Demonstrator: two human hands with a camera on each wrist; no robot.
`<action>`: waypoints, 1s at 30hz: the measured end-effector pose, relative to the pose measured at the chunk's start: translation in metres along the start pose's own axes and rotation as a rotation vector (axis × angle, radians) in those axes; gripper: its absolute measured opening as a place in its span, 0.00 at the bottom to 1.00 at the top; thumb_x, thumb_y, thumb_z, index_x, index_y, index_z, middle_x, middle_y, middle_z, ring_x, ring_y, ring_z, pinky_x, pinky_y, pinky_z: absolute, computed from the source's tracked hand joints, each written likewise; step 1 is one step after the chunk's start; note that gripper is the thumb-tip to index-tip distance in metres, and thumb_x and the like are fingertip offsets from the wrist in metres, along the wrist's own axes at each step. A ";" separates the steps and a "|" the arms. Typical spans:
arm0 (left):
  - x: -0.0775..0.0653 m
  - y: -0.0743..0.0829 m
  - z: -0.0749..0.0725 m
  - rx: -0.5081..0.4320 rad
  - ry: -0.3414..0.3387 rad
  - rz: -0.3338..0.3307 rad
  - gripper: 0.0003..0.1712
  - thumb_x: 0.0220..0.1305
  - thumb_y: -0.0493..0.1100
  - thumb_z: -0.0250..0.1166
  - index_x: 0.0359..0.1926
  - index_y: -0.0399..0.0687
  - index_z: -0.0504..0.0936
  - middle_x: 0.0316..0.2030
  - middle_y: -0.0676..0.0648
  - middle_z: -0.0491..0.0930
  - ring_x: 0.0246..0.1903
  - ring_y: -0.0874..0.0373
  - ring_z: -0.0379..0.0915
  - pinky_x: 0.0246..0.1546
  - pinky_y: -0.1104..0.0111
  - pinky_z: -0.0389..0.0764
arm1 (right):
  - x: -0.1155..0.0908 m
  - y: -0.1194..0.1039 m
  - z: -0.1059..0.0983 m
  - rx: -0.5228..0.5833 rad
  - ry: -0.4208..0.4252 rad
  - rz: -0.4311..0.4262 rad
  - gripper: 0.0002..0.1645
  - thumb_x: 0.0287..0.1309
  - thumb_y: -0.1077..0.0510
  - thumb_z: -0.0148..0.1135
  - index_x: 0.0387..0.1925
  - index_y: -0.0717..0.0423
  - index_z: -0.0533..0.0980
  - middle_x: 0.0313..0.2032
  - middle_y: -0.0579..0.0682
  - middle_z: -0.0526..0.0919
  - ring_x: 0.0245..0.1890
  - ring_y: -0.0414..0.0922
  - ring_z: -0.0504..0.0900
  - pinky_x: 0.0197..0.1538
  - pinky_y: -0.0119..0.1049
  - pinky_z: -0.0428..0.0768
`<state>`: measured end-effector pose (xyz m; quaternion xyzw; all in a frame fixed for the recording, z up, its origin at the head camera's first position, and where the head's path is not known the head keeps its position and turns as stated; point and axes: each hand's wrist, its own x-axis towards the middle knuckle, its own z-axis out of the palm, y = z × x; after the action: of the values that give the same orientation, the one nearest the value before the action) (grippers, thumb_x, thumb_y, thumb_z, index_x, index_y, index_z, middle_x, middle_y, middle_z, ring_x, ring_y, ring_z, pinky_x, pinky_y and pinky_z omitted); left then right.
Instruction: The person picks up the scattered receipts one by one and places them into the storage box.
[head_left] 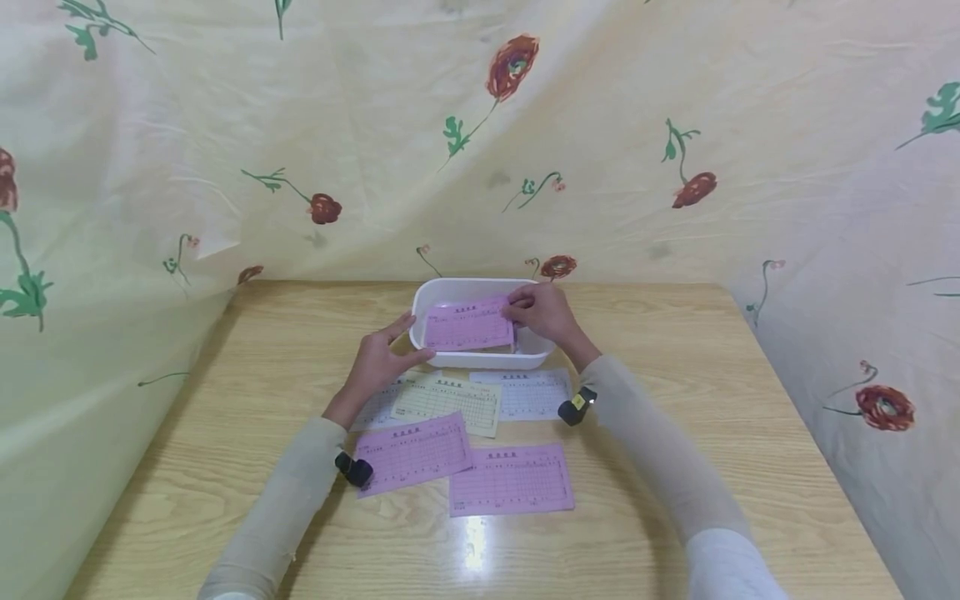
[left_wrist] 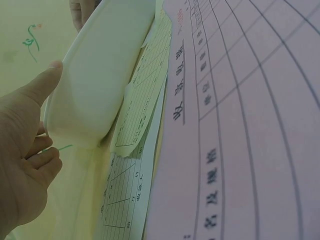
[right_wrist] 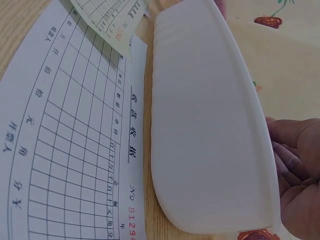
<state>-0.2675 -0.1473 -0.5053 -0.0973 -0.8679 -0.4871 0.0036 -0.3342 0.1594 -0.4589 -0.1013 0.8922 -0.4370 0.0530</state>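
A white plastic tub [head_left: 491,360] stands at the back of the table, with a pink receipt slip [head_left: 468,327] inside it. My right hand [head_left: 546,310] reaches over the tub's right end and pinches that slip by its right edge. In the right wrist view the tub's wall hides my right fingertips [right_wrist: 280,125]. My left hand [head_left: 375,362] grips the tub's left end, thumb at the front rim and fingers along the side. The left wrist view shows this hand [left_wrist: 25,145] against the white wall [left_wrist: 100,75].
In front of the tub lie a pale yellow slip [head_left: 450,402], a white slip [head_left: 532,396] and another white one partly covered at left. Nearer are two pink slips, one tilted [head_left: 412,454] and one straighter [head_left: 513,481]. A flowered cloth [head_left: 375,125] hangs behind the wooden table [head_left: 675,375].
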 end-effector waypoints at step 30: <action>-0.002 0.002 0.000 -0.016 -0.005 -0.018 0.53 0.55 0.63 0.77 0.75 0.48 0.66 0.77 0.45 0.59 0.77 0.43 0.52 0.76 0.46 0.58 | -0.059 -0.014 -0.059 -0.033 0.093 -0.125 0.19 0.64 0.52 0.71 0.51 0.59 0.84 0.43 0.55 0.89 0.38 0.48 0.88 0.39 0.35 0.87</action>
<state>-0.2654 -0.1466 -0.5038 -0.0906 -0.8648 -0.4938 -0.0039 -0.2859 0.2099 -0.4110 -0.1374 0.8926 -0.4290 -0.0179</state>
